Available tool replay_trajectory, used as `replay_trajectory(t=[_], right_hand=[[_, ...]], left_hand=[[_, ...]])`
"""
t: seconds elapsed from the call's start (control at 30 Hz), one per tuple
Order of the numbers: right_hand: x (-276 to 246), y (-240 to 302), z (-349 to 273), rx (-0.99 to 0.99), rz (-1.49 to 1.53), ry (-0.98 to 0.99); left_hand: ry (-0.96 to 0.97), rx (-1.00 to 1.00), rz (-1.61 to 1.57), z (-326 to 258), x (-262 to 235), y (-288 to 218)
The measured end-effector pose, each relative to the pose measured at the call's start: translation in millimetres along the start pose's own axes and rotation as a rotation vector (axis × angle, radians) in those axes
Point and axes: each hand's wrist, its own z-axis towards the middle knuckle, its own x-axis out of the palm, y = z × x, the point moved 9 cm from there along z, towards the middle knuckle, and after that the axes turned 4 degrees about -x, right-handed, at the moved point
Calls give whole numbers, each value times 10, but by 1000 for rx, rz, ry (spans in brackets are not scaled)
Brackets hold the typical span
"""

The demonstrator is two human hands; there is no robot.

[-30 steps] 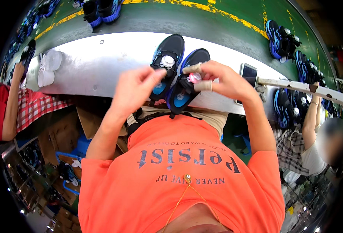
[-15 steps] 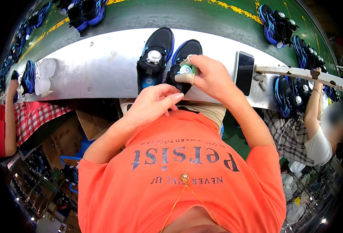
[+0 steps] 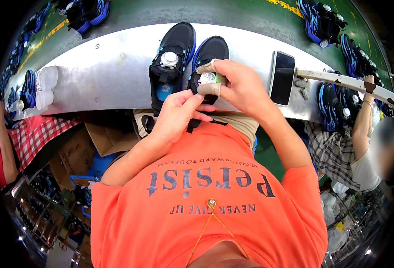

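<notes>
In the head view, two black shoes with blue soles are seen standing side by side on a grey metal worktop (image 3: 116, 67), toes pointing away from the person. The right shoe (image 3: 208, 62) is held at its tongue by the right hand (image 3: 241, 87): the grip is closed, with thumb and taped fingertips (image 3: 209, 88) pinched around a small round white dial (image 3: 207, 78) on the shoe's upper. The dial is largely enclosed by that grip, only its face being visible between the fingers.

Just below and to the left of that grip, the left hand (image 3: 177, 116) is found with its fingers curled and its fingertips brought against the heel end of the same shoe; whether anything is actually clasped in it cannot be told.

Immediately to the left of the right hand's grip stands the left shoe (image 3: 172, 58), untouched, its own white dial exposed on top. To the right of the grip, a dark phone (image 3: 282, 77) is laid flat on the worktop. Well away to the left, two white cups (image 3: 45, 87) are seen lying near the worktop's edge. Beyond the worktop, a green conveyor belt (image 3: 250, 13) carries further blue and black shoes. Another person's arm (image 3: 362, 125) is visible far to the right.
</notes>
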Motion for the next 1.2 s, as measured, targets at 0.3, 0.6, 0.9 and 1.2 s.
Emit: replay_trajectory(t=[0.3, 0.6, 0.9, 1.2], right_hand=[[-59, 115, 24, -88, -12, 32], [-20, 64, -20, -59, 31, 38], [-130, -232, 372, -10, 161, -51], [647, -541, 1445, -71, -230, 15]], left_hand=[[55, 21, -67, -10, 98, 81], [75, 7, -88, -4, 116, 116], [-351, 718, 1065, -389, -247, -1334], [-107, 701, 964, 17, -346, -1178]])
